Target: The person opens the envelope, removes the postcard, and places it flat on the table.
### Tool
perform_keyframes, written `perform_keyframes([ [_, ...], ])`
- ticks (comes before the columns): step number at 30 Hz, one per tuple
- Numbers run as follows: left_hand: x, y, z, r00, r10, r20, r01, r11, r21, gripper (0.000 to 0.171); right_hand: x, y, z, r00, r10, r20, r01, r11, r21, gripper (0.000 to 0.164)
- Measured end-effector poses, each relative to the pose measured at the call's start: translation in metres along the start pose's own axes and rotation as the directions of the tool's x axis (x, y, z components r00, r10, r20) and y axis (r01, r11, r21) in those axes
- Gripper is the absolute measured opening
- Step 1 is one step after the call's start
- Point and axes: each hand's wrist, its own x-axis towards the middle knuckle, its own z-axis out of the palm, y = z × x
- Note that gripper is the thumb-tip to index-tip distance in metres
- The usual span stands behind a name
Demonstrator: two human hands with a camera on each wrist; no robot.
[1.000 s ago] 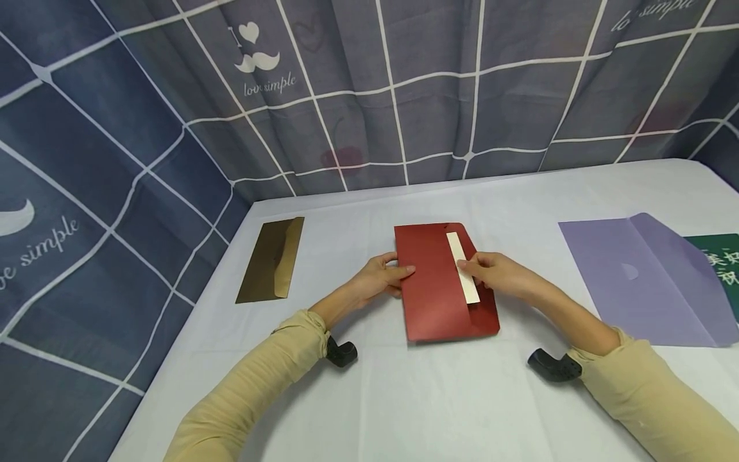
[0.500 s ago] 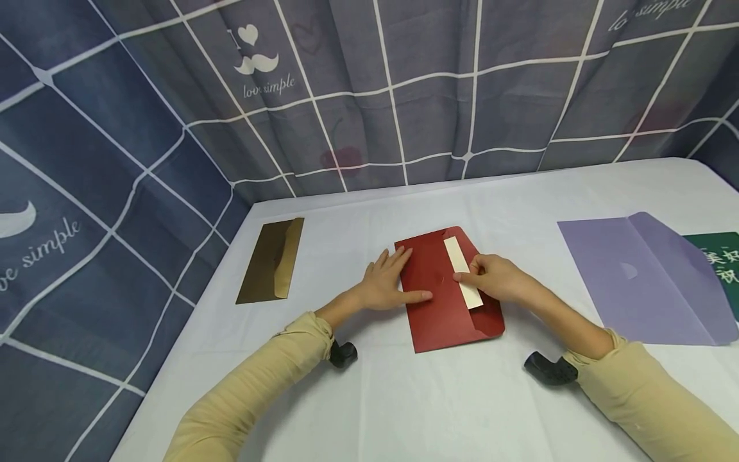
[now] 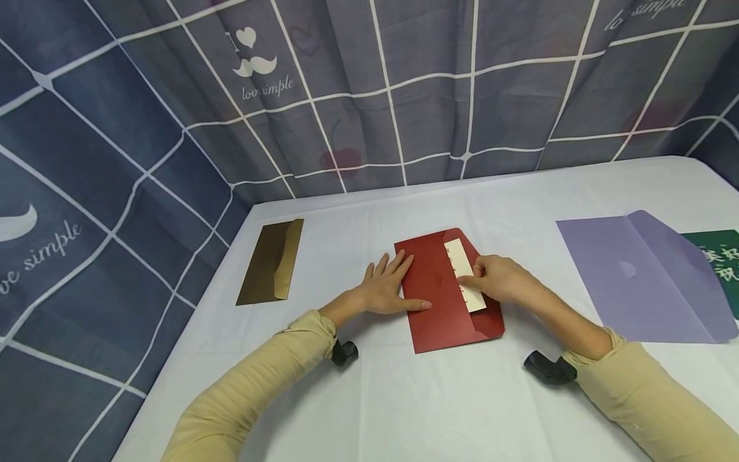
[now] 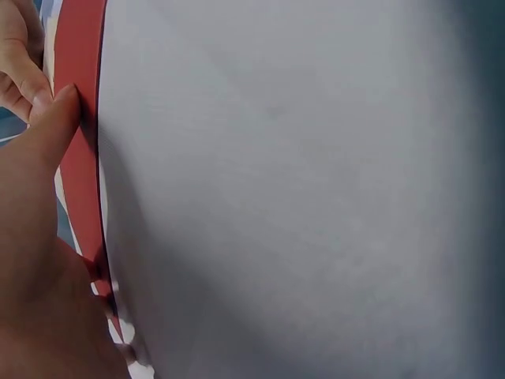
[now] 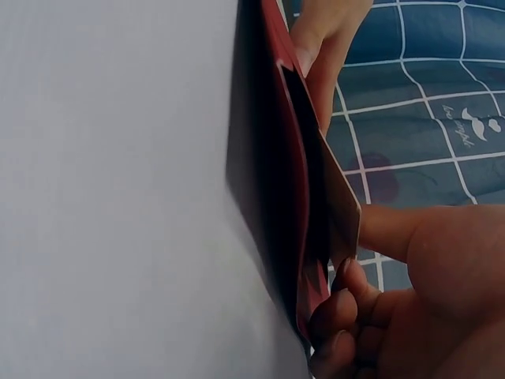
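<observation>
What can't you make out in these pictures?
Cream card, head view: partly hidden inside the red envelope; its marks too small to read.
Green card, head view: partly covered by the purple envelope, cut off by the right edge.
Left hand, left wrist view: cut off by the left edge.

Red envelope: left margin partly covered by left hand; cut off at top of left wrist view.
Cream card: left part hidden inside the pocket; print beside the pocket edge too small to read.
Right hand: some fingertips hidden from head view.
Green card: partly hidden by purple envelope; cut off by right edge of head view.
Sleeves: both cut off by lower edge, head view.
Curtain: upper-right lettering cut by top edge; leftmost moustache by left edge.
Dark band, left wrist view: blurred, unidentifiable.
</observation>
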Motion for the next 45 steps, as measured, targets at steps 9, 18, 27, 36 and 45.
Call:
perform_keyframes([
  [9, 0.001, 0.003, -0.002, 0.999, -0.009, 0.033, 0.007, 0.999, 0.037, 0.103, -0.003, 0.002, -0.010, 0.999, 0.039, 0.032, -0.037, 0.997, -0.068, 0.034],
  [18, 0.002, 0.004, -0.003, 0.999, -0.010, 0.034, 0.008, 0.999, 0.045, 0.103, -0.008, 0.008, -0.025, 0.995, 0.062, 0.079, -0.052, 0.991, -0.120, 0.034],
  [27, 0.000, 0.006, -0.004, 0.999, -0.004, 0.033, 0.003, 0.999, 0.038, 0.103, -0.010, 0.012, -0.032, 0.993, 0.063, 0.102, -0.046, 0.986, -0.160, 0.036],
  [36, 0.000, 0.006, -0.002, 1.000, -0.011, 0.020, 0.010, 0.999, 0.039, 0.103, -0.013, 0.018, -0.046, 0.992, 0.072, 0.100, -0.051, 0.980, -0.194, 0.036],
  [45, -0.001, 0.007, -0.004, 0.999, -0.033, 0.017, 0.033, 0.998, 0.048, 0.104, -0.015, 0.025, -0.057, 0.992, 0.084, 0.096, -0.062, 0.974, -0.218, 0.035],
])
